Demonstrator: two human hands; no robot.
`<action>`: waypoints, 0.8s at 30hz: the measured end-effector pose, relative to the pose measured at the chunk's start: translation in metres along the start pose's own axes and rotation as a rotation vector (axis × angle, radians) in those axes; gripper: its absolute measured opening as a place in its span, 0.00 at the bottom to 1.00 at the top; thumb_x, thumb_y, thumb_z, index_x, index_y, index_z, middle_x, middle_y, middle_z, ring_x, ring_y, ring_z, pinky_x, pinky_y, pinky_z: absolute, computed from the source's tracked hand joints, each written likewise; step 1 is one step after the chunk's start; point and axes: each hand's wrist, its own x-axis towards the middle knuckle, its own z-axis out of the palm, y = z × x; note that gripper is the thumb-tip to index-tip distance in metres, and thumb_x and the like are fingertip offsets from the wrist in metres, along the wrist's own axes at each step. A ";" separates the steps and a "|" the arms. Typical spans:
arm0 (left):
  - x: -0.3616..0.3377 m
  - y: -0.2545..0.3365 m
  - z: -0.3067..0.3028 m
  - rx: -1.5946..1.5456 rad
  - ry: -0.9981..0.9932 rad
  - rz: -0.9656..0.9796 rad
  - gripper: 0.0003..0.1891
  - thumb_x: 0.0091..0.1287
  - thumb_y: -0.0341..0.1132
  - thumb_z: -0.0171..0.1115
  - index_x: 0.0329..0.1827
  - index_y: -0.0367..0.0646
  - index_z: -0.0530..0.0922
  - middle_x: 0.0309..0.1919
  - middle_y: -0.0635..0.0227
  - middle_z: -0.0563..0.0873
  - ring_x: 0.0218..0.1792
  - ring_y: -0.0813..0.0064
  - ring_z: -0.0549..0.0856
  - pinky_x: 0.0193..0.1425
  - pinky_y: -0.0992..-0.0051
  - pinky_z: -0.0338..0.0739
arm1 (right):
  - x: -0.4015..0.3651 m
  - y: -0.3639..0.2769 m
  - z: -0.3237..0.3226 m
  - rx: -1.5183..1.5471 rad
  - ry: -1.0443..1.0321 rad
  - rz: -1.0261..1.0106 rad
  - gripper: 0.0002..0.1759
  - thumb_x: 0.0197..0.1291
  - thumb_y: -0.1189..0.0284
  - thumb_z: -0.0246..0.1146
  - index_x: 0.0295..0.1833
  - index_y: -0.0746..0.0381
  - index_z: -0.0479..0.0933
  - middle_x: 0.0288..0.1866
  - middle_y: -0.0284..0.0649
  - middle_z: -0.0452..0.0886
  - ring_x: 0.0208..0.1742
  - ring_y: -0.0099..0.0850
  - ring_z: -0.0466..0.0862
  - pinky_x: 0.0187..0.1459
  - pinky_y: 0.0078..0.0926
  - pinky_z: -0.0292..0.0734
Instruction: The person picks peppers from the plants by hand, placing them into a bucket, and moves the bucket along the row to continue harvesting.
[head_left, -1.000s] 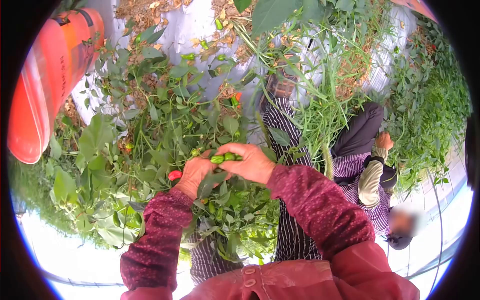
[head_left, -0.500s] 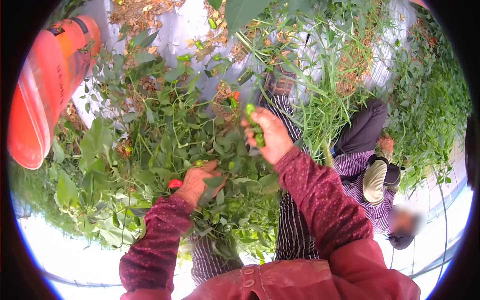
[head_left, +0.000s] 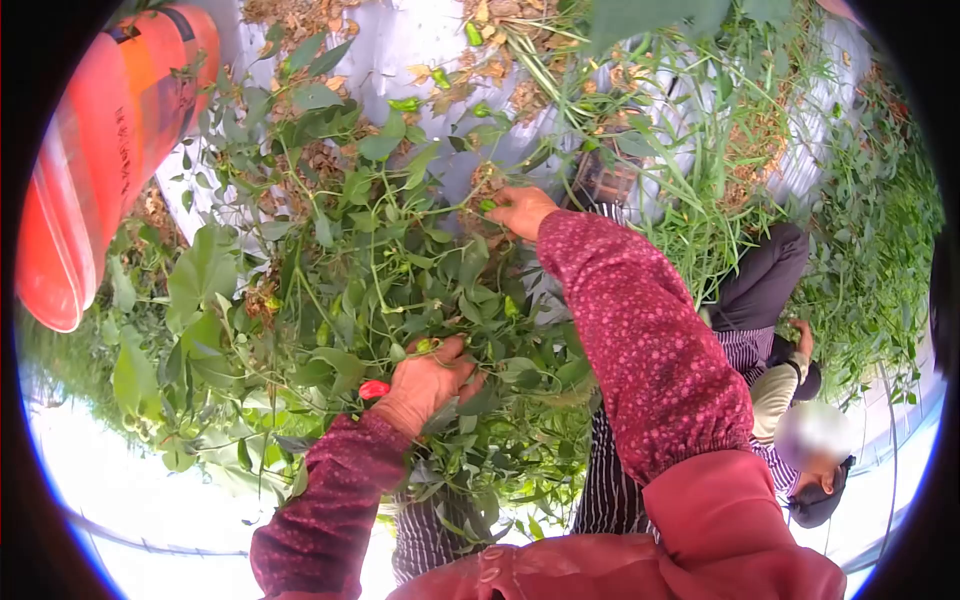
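Observation:
My left hand (head_left: 425, 385) is among the leafy pepper plants (head_left: 340, 290), its fingers curled around a pale green pepper (head_left: 424, 346) that shows at the fingertips. Right beside that wrist hangs a red pepper (head_left: 374, 389). Farther forward, my right hand (head_left: 524, 212) is closed, thumb and fingers pinching a small green pepper (head_left: 488, 205) close to dry leaves on the ground. Whether more lies inside either palm is hidden.
Several green peppers, one being this pepper (head_left: 404, 104), lie on pale ground sheeting (head_left: 385, 50). At the left stands a red-orange container (head_left: 110, 150). A co-worker (head_left: 765, 300) crouches on the right beside another plant row (head_left: 870, 230). Long grass (head_left: 700, 160) grows between.
My right hand has moved forward and slightly left, from holding green peppers up in view to pinching low by the dry leaves. My left hand stays in the foliage. The view has shifted slightly.

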 end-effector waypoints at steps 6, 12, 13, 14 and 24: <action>0.000 -0.001 -0.003 -0.086 0.069 0.053 0.07 0.57 0.42 0.60 0.27 0.51 0.78 0.39 0.71 0.76 0.40 0.71 0.80 0.52 0.63 0.70 | 0.006 0.014 0.019 0.156 -0.053 -0.047 0.24 0.59 0.62 0.63 0.59 0.60 0.72 0.42 0.38 0.81 0.30 0.27 0.81 0.31 0.28 0.78; 0.000 0.003 -0.012 -0.135 0.055 0.029 0.04 0.56 0.40 0.61 0.29 0.53 0.78 0.37 0.69 0.76 0.37 0.67 0.82 0.39 0.65 0.76 | -0.016 0.009 0.018 0.081 -0.100 -0.014 0.24 0.60 0.64 0.63 0.60 0.60 0.69 0.46 0.39 0.79 0.30 0.26 0.81 0.29 0.26 0.77; 0.000 0.002 -0.011 -0.134 0.059 0.022 0.04 0.56 0.40 0.61 0.29 0.53 0.78 0.37 0.69 0.76 0.37 0.67 0.82 0.39 0.65 0.76 | -0.018 0.014 0.018 0.194 -0.082 -0.004 0.24 0.60 0.65 0.63 0.61 0.60 0.68 0.46 0.39 0.79 0.29 0.26 0.81 0.28 0.25 0.77; 0.001 0.001 -0.008 -0.104 0.065 0.034 0.03 0.55 0.39 0.61 0.29 0.54 0.78 0.38 0.69 0.76 0.37 0.67 0.82 0.37 0.66 0.76 | -0.017 0.022 0.019 0.286 -0.097 0.006 0.24 0.61 0.66 0.62 0.61 0.59 0.68 0.45 0.38 0.79 0.27 0.25 0.79 0.26 0.23 0.74; 0.016 0.008 -0.027 -0.131 0.076 0.080 0.04 0.52 0.39 0.62 0.29 0.51 0.79 0.33 0.67 0.77 0.32 0.64 0.83 0.32 0.62 0.77 | -0.108 0.002 -0.022 1.290 -0.070 -0.233 0.09 0.63 0.66 0.60 0.46 0.57 0.74 0.33 0.34 0.78 0.23 0.23 0.72 0.21 0.18 0.65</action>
